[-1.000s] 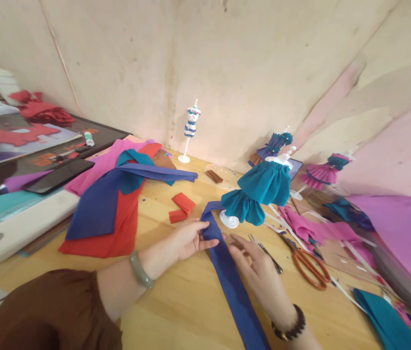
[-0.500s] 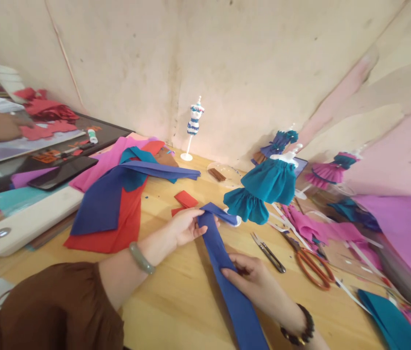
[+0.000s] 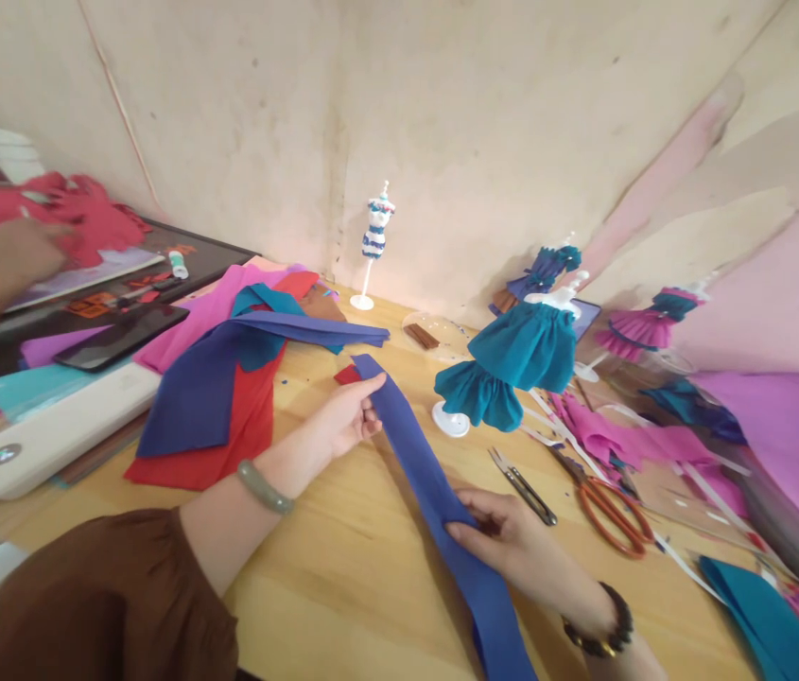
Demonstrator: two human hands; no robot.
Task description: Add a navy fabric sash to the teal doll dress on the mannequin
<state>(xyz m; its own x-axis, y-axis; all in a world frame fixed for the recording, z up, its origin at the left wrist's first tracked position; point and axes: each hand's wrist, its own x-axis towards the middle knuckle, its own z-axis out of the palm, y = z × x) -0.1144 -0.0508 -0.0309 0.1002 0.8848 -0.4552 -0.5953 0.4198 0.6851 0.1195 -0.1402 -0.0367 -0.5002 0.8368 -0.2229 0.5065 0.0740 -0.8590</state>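
Observation:
A long blue fabric strip (image 3: 419, 461) lies across the wooden table (image 3: 342, 577), running from the middle toward the bottom edge. My left hand (image 3: 343, 416) pinches its far end, closed on the cloth. My right hand (image 3: 505, 534) grips the strip lower down, fingers curled around it. Just behind the strip stands a small white mannequin in a teal dress (image 3: 512, 364). A folded red piece (image 3: 346, 375) peeks out under the strip's far end.
Blue, red and pink cloth is piled (image 3: 229, 378) at the left. Small snips (image 3: 523, 485) and orange scissors (image 3: 608, 511) lie to the right, amid pink scraps. More dressed mannequins (image 3: 376, 232) stand at the back. Another person's hand (image 3: 12, 251) handles red cloth at far left.
My left hand has straightened the strip's folded far end and pulled it left and away. My right hand slid down the strip and closed on it. The other person's hand reached the red cloth.

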